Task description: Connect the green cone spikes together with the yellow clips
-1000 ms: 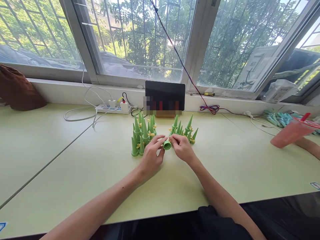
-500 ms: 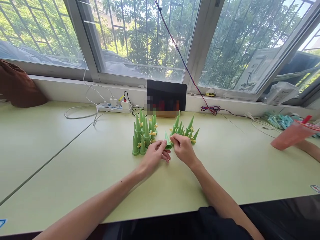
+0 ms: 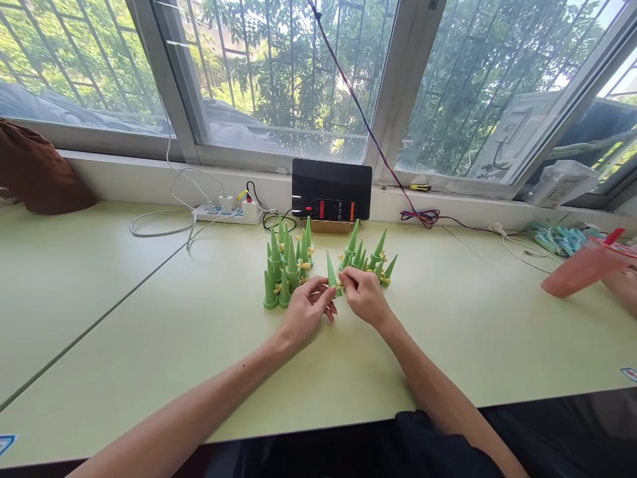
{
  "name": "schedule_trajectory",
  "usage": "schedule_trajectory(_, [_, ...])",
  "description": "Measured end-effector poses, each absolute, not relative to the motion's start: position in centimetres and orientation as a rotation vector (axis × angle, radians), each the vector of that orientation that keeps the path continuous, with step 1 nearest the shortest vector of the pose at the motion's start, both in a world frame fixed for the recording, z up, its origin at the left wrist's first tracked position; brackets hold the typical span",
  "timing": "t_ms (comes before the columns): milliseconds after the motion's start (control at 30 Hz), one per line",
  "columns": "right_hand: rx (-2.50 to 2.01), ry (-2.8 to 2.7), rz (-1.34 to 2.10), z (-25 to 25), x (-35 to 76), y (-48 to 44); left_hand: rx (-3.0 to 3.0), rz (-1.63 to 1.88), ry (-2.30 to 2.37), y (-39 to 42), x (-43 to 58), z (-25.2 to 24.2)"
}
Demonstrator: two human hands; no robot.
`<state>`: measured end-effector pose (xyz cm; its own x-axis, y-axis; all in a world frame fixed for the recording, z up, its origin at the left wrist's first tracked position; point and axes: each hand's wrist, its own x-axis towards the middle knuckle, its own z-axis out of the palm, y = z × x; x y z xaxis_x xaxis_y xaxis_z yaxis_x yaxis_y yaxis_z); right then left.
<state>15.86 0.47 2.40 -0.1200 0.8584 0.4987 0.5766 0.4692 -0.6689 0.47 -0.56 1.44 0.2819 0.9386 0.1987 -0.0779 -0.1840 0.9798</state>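
My left hand holds a green cone-shaped watering spike by its base, tip pointing up. My right hand is closed in a pinch right beside that base, where a bit of yellow shows; the fingers cover most of whatever they grip. Left of my hands stands a cluster of green spikes, upright, with small yellow valves on their sides. A second group of green spikes is just behind my right hand, some of them leaning.
A dark tablet leans at the sill behind the spikes. A power strip with white cables lies back left, a brown bag farther left. At right are a bundle of wire and a tilted red drink cup near another person's hand.
The spike in my left hand has turned more upright, its open base tipping out of view. My right hand stays close beside it. The cup at right has shifted slightly.
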Motion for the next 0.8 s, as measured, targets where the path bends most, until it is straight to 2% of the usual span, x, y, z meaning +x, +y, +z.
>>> schedule_trajectory(300, [-1.276,-1.755,0.541,2.5,16.0,0.8,1.615,1.208,0.959,-0.6,0.4,1.0])
schedule_trajectory(633, [-1.224,-1.342,1.369,3.3,16.1,0.4,2.148,1.193,0.918,0.0,-0.4,0.7])
schedule_trajectory(800, [-1.178,-1.335,1.377,3.5,16.1,0.3,2.174,1.256,0.910,0.1,-0.2,0.7])
